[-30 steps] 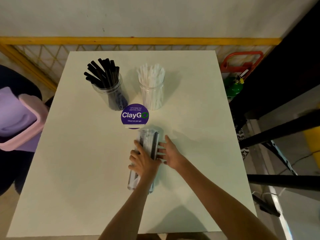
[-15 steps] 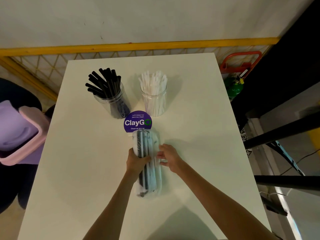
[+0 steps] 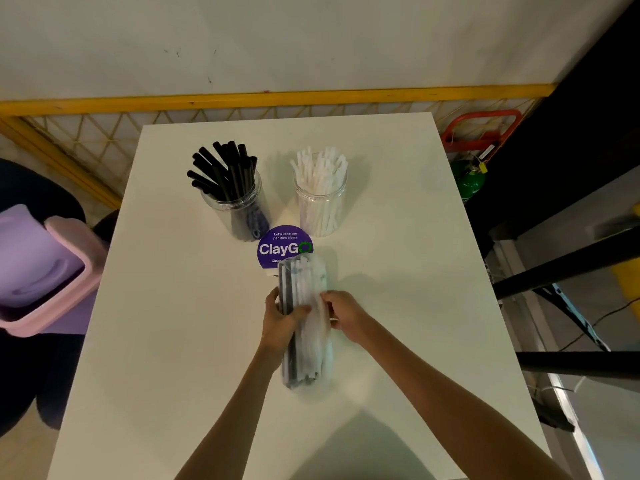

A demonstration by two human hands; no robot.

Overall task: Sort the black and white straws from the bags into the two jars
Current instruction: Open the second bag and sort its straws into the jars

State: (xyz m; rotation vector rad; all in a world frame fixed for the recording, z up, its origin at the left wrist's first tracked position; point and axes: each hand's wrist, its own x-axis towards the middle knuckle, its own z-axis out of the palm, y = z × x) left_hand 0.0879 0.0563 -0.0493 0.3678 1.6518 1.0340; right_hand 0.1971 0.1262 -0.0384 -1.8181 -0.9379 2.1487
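Gripping 1 bag point(image 3: 307, 355), 2 jars point(image 3: 320, 202) nr.

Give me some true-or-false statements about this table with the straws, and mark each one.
1. The jar of black straws stands to the left of the jar of white straws. True.
2. The bag holds only white straws. False: black and white straws both show inside it.
3. Both the left hand and the right hand grip the bag. True.
4. The purple sticker lies at the near edge of the table. False: it lies mid-table, just in front of the jars.
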